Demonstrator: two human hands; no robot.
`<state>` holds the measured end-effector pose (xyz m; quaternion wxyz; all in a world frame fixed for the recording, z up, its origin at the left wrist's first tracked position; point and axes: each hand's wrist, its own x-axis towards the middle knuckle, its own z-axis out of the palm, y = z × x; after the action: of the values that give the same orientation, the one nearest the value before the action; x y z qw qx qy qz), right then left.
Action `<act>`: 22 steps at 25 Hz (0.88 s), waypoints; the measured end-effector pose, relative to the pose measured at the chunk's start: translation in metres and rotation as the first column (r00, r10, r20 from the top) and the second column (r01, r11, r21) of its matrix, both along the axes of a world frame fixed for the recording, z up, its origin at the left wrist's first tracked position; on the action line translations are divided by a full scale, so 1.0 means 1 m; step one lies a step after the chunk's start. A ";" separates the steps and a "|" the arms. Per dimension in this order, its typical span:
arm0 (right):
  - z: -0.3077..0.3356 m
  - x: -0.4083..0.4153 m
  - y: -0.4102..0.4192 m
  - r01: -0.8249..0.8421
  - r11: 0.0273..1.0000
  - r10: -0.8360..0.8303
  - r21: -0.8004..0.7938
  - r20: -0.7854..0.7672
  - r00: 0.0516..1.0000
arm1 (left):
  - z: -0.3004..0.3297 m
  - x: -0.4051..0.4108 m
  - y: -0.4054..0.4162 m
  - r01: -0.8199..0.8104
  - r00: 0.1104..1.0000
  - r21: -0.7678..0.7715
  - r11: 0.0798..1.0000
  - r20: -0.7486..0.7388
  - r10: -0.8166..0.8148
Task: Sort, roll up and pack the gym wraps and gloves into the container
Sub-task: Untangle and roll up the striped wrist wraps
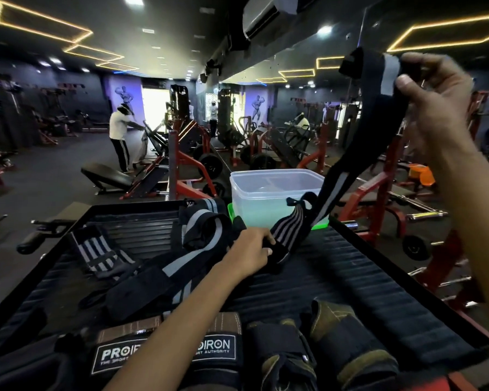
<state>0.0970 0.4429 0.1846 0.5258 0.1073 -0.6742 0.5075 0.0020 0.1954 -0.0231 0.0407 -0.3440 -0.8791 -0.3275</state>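
Gym floor behind, machines and mirrors; work surface is a ribbed black counter (350,266) with a raised rim.

Head view:
- Progress: early, by my read. Clear plastic container (277,190) at the far edge looks empty, nothing packed. No finished roll visible.
- Right hand (435,108) is raised high, its grip pinching the top end of a long black wrap with grey stripe (336,190). Wrap hangs slack from that grip down to the counter, passing just beside the container.
- Left hand (251,252) is low on the counter, grip curled round the black end of a striped wrap (290,231); the rest lies beyond that grip, toward the container.
- Left of that grip: loose heap of grey-striped wraps (198,235), unrolled, tangled.
- Nearer than the grip: PROIRON gloves (167,354) and olive-trimmed gloves (322,354), flat, unsorted.
- Left to do: essentially everything.
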 end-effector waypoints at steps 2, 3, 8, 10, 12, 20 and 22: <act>0.010 -0.003 0.006 0.066 0.997 -0.069 -0.037 -0.082 0.994 | -0.003 -0.004 -0.002 -0.033 0.998 -0.169 0.985 -0.062 0.023; 0.016 -0.004 0.014 0.078 0.995 -0.085 -0.062 -0.117 0.989 | -0.004 -0.006 -0.004 -0.040 0.997 -0.216 0.975 -0.078 0.024; 0.020 -0.003 0.006 0.006 1.000 -0.006 -0.004 -0.001 1.000 | -0.001 -0.013 -0.006 0.019 0.999 -0.039 0.999 -0.029 -0.020; 0.004 -0.012 -0.015 -0.022 0.999 0.020 0.040 0.030 0.999 | 0.000 -0.011 0.000 0.023 1.000 0.004 1.000 -0.016 -0.023; -0.007 -0.020 -0.028 -0.032 0.999 0.031 0.024 0.040 0.999 | -0.001 -0.010 0.003 0.025 1.000 -0.035 0.999 0.011 -0.025; -0.036 -0.045 -0.086 -0.194 0.977 0.207 -0.085 0.192 0.959 | 0.021 0.002 0.014 0.115 0.987 0.234 0.965 0.085 -0.138; -0.033 -0.049 -0.095 -0.231 0.965 0.252 -0.128 0.187 0.950 | 0.021 -0.001 0.021 0.151 0.935 0.331 0.932 0.259 -0.243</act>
<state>0.0481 0.3478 0.1515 0.3935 0.1093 -0.6785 0.6106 0.0008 0.2163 -0.0025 -0.0719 -0.3679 -0.7744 -0.5097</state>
